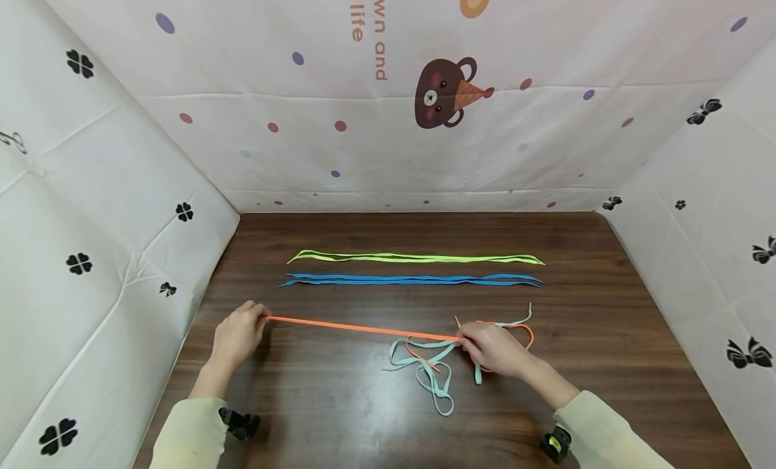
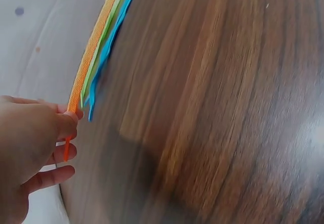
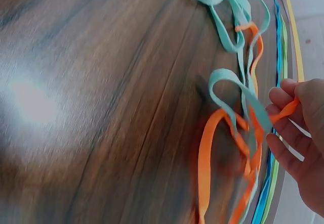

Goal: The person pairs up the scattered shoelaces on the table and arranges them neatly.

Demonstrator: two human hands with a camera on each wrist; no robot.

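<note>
Basically, left hand [image 1: 239, 331] and right hand [image 1: 494, 348] had fingers [image 2: 66, 125] pinching the orange lace [image 1: 364, 328], long axis sideways, taut between them over the tabletop [image 1: 327, 415], near side of the blue laces [image 1: 388, 278]; right hand was nearer the turquoise tangle [image 3: 237, 4].

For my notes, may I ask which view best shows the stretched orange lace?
The head view, showing the orange lace from left hand to right hand. Left wrist view shows one end; right wrist view, part.

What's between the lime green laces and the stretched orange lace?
Blue laces lie between the lime green laces and orange lace, in the head view.
</note>
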